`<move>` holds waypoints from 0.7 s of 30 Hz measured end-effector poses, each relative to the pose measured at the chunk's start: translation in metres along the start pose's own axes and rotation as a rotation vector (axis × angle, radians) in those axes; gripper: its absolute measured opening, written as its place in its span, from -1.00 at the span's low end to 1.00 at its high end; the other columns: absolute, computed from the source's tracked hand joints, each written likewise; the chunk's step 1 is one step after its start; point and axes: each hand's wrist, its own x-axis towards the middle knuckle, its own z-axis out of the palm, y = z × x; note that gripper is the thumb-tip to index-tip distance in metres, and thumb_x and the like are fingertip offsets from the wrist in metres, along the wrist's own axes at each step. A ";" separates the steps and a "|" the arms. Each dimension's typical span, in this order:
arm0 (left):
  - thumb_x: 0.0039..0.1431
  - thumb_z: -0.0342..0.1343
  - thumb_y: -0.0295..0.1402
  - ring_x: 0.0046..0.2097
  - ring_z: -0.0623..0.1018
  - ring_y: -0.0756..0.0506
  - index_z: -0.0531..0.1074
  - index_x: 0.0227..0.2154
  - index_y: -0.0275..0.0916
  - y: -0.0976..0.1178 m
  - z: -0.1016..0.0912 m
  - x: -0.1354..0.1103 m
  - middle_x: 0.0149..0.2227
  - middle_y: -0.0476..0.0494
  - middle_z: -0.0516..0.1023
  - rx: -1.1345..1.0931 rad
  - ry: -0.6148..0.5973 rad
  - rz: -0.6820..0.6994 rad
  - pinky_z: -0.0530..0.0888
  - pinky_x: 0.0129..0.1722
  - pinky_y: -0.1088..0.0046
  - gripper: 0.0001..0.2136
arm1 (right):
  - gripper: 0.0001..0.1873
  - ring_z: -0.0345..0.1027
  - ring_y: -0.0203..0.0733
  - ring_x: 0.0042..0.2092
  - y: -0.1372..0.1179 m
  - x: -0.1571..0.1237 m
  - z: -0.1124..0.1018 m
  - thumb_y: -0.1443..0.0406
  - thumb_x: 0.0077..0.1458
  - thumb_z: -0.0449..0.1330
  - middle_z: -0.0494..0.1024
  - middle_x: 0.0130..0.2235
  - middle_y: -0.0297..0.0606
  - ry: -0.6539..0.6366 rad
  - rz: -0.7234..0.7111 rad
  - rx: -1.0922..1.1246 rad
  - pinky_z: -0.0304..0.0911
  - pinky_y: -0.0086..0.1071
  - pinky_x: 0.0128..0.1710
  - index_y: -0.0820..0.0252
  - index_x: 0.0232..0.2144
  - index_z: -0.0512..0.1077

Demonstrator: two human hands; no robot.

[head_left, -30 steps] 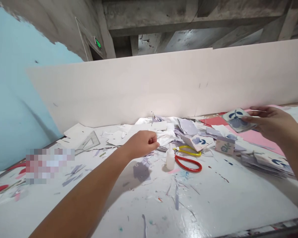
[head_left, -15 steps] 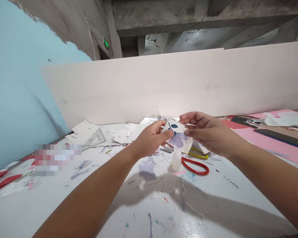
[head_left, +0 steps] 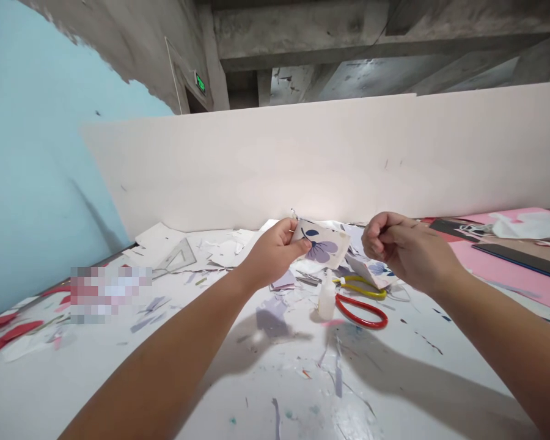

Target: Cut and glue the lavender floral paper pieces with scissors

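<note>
The person's left hand (head_left: 271, 252) pinches a small pale card (head_left: 332, 245) by its near left corner, thumb on the printed face and the other fingers bent behind it. The card, printed with a purple flower and dark blue leaves, is held up above the middle of the tabletop (head_left: 421, 385), tilted so that the print shows. To its right, well apart from it, the right hand (head_left: 407, 252) hangs in the air with its fingers curled inward and pressed together. Below the card a small white bottle (head_left: 326, 300) stands upright on the tabletop. Just to the bottle's right lie scissors (head_left: 361, 313) with a red handle loop and a yellow one, the red loop nearer the person. Another flowered piece of paper (head_left: 369, 273) sits behind the yellow loop, partly hidden by the right hand. White and purple scraps (head_left: 238, 241) are heaped along the back, near a standing white board (head_left: 266, 165). A clear set square (head_left: 179, 260) lies at the left, and a dark phone (head_left: 522, 261) rests on pink paper (head_left: 495, 278) at the far right.
</note>
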 end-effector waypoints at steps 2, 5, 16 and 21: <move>0.01 0.06 -0.31 -0.33 0.44 0.02 0.27 -0.35 -0.23 -0.002 0.001 0.001 -0.41 -0.02 0.46 0.004 0.006 -0.001 0.32 -0.26 0.44 -0.85 | -0.84 0.03 -0.37 -0.60 0.001 0.000 0.001 0.49 -0.24 0.02 0.22 -0.67 -0.37 -0.003 0.029 -0.028 -0.08 -0.43 -0.61 0.17 -0.64 0.31; -0.01 0.08 -0.34 -0.38 0.41 0.05 0.24 -0.41 -0.23 -0.002 0.003 0.003 -0.46 0.03 0.42 -0.007 0.018 0.006 0.30 -0.31 0.48 -0.86 | -0.89 0.10 -0.36 -0.55 0.001 0.000 0.000 0.43 -0.13 0.08 0.27 -0.62 -0.37 0.048 0.023 -0.124 0.02 -0.43 -0.56 0.18 -0.59 0.36; -0.04 0.09 -0.29 -0.47 0.38 0.05 0.20 -0.42 -0.21 -0.003 0.003 0.004 -0.51 0.04 0.37 0.031 0.073 -0.018 0.28 -0.45 0.51 -0.81 | -0.72 0.19 -0.39 -0.57 0.004 0.005 -0.019 0.13 -0.15 0.27 0.40 -0.60 -0.34 0.039 0.024 -0.204 0.12 -0.46 -0.57 0.22 -0.61 0.35; -0.01 0.05 -0.24 -0.51 0.36 0.06 0.21 -0.36 -0.19 -0.012 -0.001 0.008 -0.45 0.02 0.42 0.144 0.103 -0.024 0.26 -0.49 0.53 -0.81 | -0.72 0.11 -0.43 -0.66 0.008 0.010 -0.024 0.14 0.05 0.06 0.31 -0.66 -0.38 -0.005 0.140 -0.286 -0.02 -0.52 -0.69 0.21 -0.56 0.30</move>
